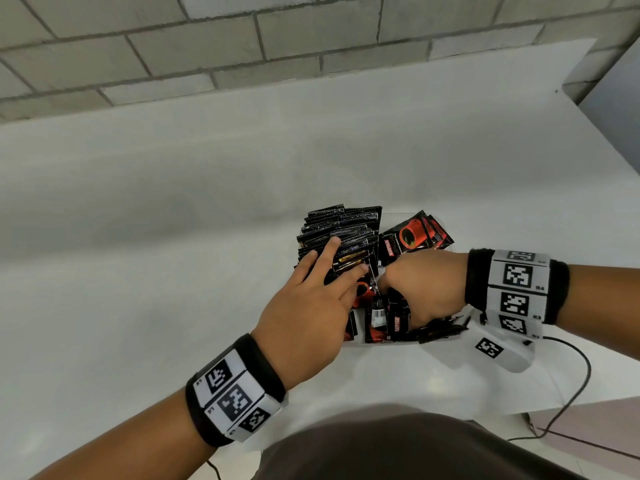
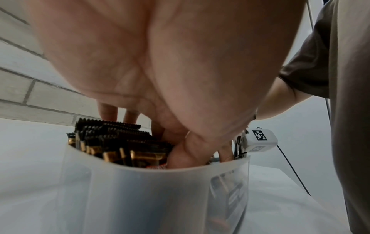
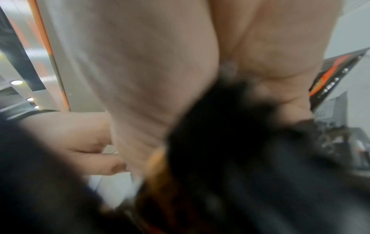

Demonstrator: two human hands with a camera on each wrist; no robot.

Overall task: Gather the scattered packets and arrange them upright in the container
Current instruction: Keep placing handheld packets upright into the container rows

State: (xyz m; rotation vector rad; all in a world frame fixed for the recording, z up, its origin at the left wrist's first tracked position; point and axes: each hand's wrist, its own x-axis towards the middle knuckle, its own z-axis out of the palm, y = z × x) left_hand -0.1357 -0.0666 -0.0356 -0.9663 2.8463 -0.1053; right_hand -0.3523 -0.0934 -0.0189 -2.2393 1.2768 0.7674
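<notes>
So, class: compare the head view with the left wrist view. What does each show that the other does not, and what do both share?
Only the head view shows the left hand from above, fingers spread on the black packets, the red-cup packets and the right hand among packets. Only the left wrist view shows the container wall from the side, translucent, and the packets' serrated tops. Both show the brick wall and the white table.

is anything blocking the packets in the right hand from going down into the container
Yes. The right hand grips packets at the container, but the slot is crowded: upright black packets fill the far left, held back by the left hand.
</notes>
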